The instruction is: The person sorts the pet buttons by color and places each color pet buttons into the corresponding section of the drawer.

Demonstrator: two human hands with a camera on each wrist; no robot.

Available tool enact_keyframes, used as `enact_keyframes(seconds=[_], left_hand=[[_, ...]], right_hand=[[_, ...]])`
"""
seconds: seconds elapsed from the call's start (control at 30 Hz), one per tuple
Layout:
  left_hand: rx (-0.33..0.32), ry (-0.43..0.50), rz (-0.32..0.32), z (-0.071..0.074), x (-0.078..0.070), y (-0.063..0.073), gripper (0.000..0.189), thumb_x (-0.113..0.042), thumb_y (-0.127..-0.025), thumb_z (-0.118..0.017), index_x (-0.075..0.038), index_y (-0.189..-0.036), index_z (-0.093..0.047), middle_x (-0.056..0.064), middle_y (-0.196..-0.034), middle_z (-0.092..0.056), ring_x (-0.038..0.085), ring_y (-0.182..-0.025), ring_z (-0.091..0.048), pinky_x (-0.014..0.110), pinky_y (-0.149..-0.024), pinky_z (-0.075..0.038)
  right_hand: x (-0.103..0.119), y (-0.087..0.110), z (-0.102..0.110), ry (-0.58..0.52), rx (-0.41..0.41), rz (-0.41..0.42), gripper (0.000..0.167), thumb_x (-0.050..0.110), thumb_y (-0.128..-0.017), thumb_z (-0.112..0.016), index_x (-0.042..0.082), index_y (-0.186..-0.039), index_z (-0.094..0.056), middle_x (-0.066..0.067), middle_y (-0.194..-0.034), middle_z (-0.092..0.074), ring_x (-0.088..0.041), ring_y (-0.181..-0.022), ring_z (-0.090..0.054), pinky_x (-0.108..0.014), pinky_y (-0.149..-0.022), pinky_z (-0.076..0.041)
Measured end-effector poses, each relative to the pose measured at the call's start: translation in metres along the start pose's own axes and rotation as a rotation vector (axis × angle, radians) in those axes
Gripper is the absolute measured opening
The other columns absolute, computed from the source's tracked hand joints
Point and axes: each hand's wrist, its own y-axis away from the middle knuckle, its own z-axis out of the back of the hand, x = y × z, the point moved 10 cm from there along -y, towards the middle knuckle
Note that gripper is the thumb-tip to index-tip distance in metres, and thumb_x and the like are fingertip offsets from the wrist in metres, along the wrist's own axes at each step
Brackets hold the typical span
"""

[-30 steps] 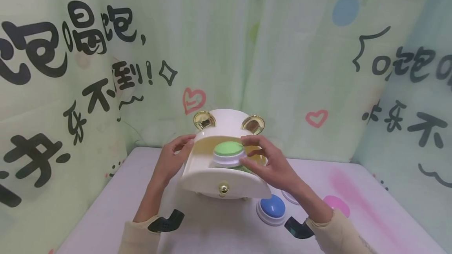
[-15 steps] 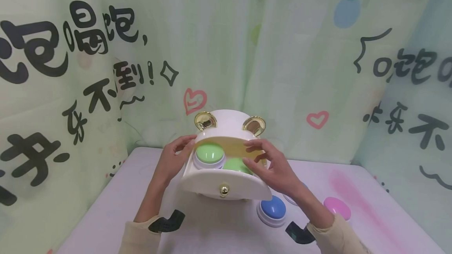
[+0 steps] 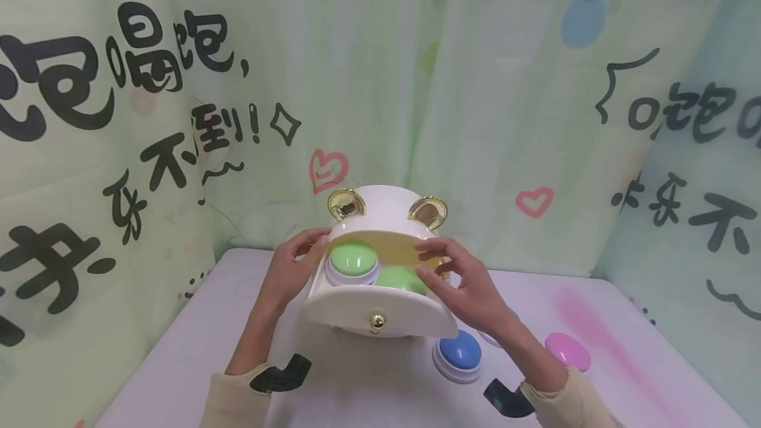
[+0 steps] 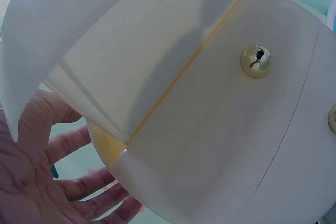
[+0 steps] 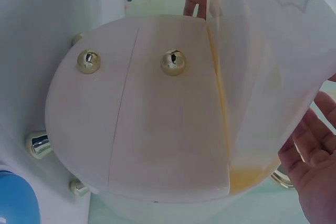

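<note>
A white rounded cabinet (image 3: pixel 386 198) with gold ears stands on the table, its top drawer (image 3: pixel 347 309) pulled out toward me. Inside the drawer, a green push button (image 3: pixel 353 259) on a white base sits at the left. Another green button (image 3: pixel 399 278) lies lower on the right, partly hidden by the drawer front. My left hand (image 3: pixel 288 275) rests along the cabinet's left side; the left wrist view shows its fingers extended by the curved edge. My right hand (image 3: pixel 466 286) hovers by the drawer's right edge, fingers spread and loosely bent, holding nothing.
On the table (image 3: pixel 368 392), a blue button (image 3: pixel 460 350) stands right of the cabinet and a pink button (image 3: pixel 567 350) farther right. Another white-based button (image 3: pixel 493 340) is mostly hidden behind my right forearm. A printed curtain (image 3: pixel 464 117) hangs behind.
A second ago my right hand held the green button over the drawer; it now sits in the drawer's left side, released. My right hand has drawn back rightward. The left hand stays put.
</note>
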Motion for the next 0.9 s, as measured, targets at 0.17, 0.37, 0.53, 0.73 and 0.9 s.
enact_keyframes(seconds=[0.17, 0.37, 0.53, 0.73, 0.9], left_hand=[[0.003, 0.007, 0.01, -0.001, 0.001, 0.0, 0.037, -0.033, -0.105, -0.058, -0.015, -0.136, -0.067, 0.01, -0.131, -0.067, 0.027, -0.119, -0.06, 0.055, -0.102, -0.046], [0.002, 0.002, 0.012, -0.001, 0.001, -0.001, 0.037, -0.033, -0.105, -0.058, -0.015, -0.136, -0.067, 0.009, -0.133, -0.067, 0.028, -0.12, -0.06, 0.057, -0.102, -0.046], [0.004, 0.004, 0.008, 0.0, 0.001, 0.0, 0.037, -0.033, -0.105, -0.058, -0.014, -0.136, -0.067, 0.01, -0.132, -0.067, 0.028, -0.121, -0.06, 0.056, -0.102, -0.046], [0.005, 0.007, 0.009, 0.0, 0.001, 0.0, 0.037, -0.033, -0.105, -0.058, -0.014, -0.136, -0.066, 0.01, -0.132, -0.067, 0.028, -0.121, -0.06, 0.056, -0.102, -0.046], [0.007, 0.011, 0.012, 0.0, 0.001, 0.0, 0.038, -0.034, -0.105, -0.058, -0.015, -0.136, -0.066, 0.01, -0.133, -0.067, 0.027, -0.121, -0.06, 0.056, -0.102, -0.046]], right_hand=[[0.009, 0.005, 0.006, 0.001, -0.031, 0.028, 0.035, 0.003, -0.094, -0.07, 0.011, -0.128, -0.063, -0.003, -0.125, -0.068, -0.017, -0.112, -0.065, -0.025, -0.086, -0.055], [0.034, 0.013, 0.015, -0.004, -0.102, 0.142, 0.037, -0.005, -0.092, -0.067, 0.009, -0.125, -0.065, -0.008, -0.119, -0.07, -0.014, -0.109, -0.066, -0.021, -0.086, -0.053], [0.051, 0.021, 0.022, -0.003, -0.149, 0.189, 0.038, -0.009, -0.089, -0.068, 0.008, -0.123, -0.066, -0.012, -0.115, -0.071, -0.012, -0.108, -0.065, -0.019, -0.085, -0.053], [0.063, 0.029, 0.026, -0.008, -0.177, 0.208, 0.036, -0.012, -0.086, -0.068, 0.004, -0.118, -0.066, -0.008, -0.112, -0.071, -0.011, -0.104, -0.066, -0.02, -0.083, -0.053], [0.076, 0.038, 0.028, -0.014, -0.2, 0.277, 0.039, -0.014, -0.083, -0.068, 0.002, -0.119, -0.065, -0.005, -0.109, -0.071, -0.011, -0.098, -0.067, -0.019, -0.08, -0.053]])
